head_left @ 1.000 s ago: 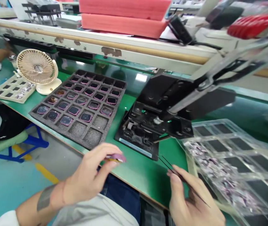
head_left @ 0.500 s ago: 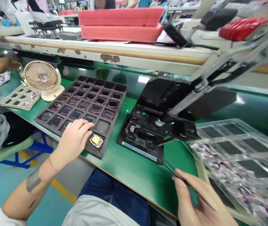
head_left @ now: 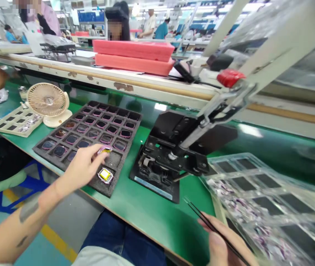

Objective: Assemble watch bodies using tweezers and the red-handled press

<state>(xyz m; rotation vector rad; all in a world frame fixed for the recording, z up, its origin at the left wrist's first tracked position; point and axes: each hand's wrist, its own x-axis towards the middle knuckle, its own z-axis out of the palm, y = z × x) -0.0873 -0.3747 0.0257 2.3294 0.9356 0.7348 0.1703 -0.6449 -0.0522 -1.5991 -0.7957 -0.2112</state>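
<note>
This is a factory assembly floor: along the green workbench (head_left: 135,207) stand a lever press (head_left: 171,147) and, left of the press, a foam tray (head_left: 93,129) of small parts, while beyond it people (head_left: 161,29) work under rows of ceiling lights (head_left: 246,7).

Left hand: pinched a thin purple-rimmed piece with a yellow patch (head_left: 106,150) between the fingers of the bare left hand (head_left: 84,164), over the dark grey foam tray (head_left: 114,160).
Tray pocket: the near corner one held a pale-rimmed piece with a yellow-and-white face (head_left: 105,175).
Right hand: the bare right hand (head_left: 229,242) held slim black metal tweezers (head_left: 204,218), tips apart from the black metal hand press (head_left: 171,155).
Press: stood between the foam tray and a clear plastic compartment tray (head_left: 259,163).
Fan: a round cream plastic fan (head_left: 48,100) stood beyond the foam tray's left side.
</note>
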